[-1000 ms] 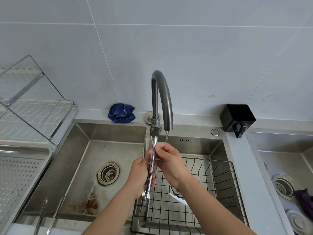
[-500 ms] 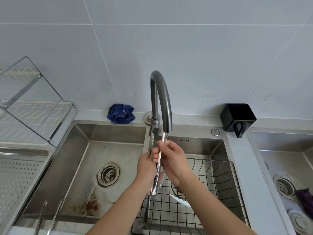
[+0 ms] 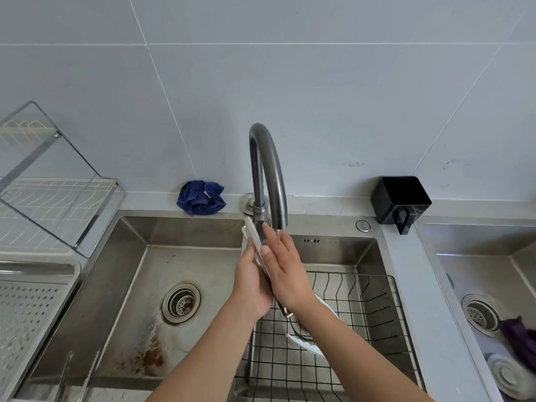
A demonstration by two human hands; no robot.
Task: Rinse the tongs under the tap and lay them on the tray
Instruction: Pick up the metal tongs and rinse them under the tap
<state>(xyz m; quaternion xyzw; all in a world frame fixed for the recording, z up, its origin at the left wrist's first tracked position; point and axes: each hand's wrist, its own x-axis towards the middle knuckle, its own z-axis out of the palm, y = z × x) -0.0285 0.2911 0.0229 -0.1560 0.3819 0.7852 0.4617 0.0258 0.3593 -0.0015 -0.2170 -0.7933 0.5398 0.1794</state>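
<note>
Perforated tray: far left of the tap, beside the sink's left rim. Wire dish rack behind it.
Spare tongs: lower left of the tap, on the sink's near edge.
Left basin: steel, open floor left of the tap, brown stains near the drain.
Blue cloth: crumpled on the ledge just left of the tap's base, against the grey tiled wall.
Tongs: slanted just below the tap's spout, toothed tips up, between both hands.
Left hand: grips the tongs from the left.
Right hand: fingers straight, pressed flat against the tongs, with a thin stream of water falling on them.
Wire basket: in the basin below and right of the tap, holding a white dish.
Black holder: on the ledge right of the tap.
Second sink: far right of the tap, purple cloth inside.
</note>
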